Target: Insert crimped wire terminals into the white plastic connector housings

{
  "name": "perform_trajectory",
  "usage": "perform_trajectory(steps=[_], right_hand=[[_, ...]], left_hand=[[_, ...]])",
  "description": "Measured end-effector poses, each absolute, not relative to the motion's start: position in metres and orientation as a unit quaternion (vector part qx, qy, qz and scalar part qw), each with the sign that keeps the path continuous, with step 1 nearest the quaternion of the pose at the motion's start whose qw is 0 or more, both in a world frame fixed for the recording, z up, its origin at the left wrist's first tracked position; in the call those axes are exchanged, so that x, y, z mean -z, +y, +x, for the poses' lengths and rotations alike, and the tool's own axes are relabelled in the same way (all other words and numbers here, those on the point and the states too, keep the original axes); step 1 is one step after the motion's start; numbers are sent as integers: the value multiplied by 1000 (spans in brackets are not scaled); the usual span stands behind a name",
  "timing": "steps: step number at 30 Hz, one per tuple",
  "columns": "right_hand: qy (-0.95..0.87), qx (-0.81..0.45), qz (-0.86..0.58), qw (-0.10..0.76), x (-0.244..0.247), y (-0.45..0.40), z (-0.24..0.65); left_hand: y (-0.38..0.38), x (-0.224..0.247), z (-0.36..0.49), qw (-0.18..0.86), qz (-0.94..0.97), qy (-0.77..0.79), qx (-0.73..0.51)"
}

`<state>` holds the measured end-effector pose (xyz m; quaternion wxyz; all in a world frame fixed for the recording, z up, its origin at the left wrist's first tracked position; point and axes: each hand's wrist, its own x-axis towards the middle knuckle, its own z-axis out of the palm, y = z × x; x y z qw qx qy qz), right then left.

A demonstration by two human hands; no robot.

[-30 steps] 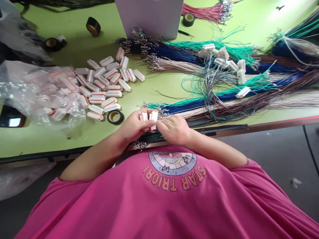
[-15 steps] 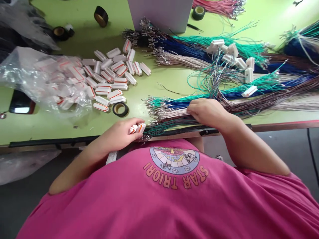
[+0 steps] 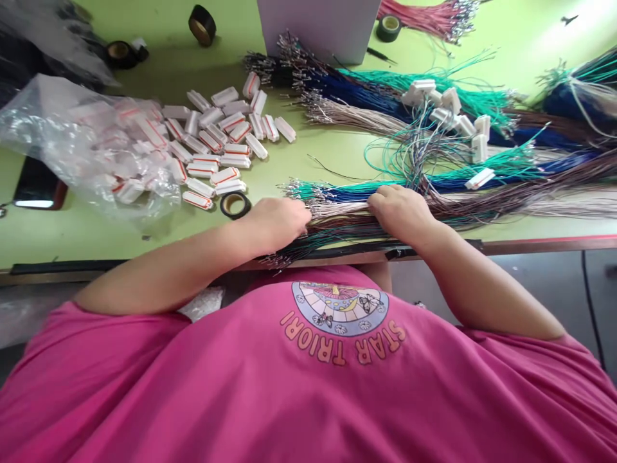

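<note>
My left hand (image 3: 282, 222) is closed at the metal-tipped ends of the wire bundles (image 3: 344, 207), palm turned down. Half a second ago white connector housings with orange strips showed in it; now its fingers hide them. My right hand (image 3: 402, 212) rests further along the same bundles, fingers curled together on the pale wires. Green and blue wires run beyond the hands, brown and dark green ones on the near side. Wired white connectors (image 3: 450, 103) lie in a tangle past my right hand. Loose white connector housings (image 3: 226, 138) are spread to the left.
A clear plastic bag (image 3: 110, 154) of housings lies at the left, over a phone (image 3: 38, 186). Black tape rolls (image 3: 235, 205) sit about the table. A grey-purple box (image 3: 318, 29) stands at the back. The dark table edge (image 3: 67, 265) runs before me.
My left hand has moved right and away from me, from the near table edge onto the wire ends, and turned over so the housings no longer show. My right hand stays on the wires.
</note>
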<state>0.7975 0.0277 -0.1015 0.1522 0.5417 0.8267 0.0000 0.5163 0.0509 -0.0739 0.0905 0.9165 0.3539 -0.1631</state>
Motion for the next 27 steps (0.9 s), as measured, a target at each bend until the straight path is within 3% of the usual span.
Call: perform_trajectory(steps=[5, 13, 27], right_hand=[[838, -2, 535, 105, 109, 24, 803], [866, 18, 470, 171, 109, 36, 800], [845, 83, 477, 225, 91, 56, 764]], left_hand=[[49, 73, 536, 82, 923, 304, 222], [72, 81, 537, 100, 936, 214, 261], [93, 70, 502, 122, 948, 149, 255]])
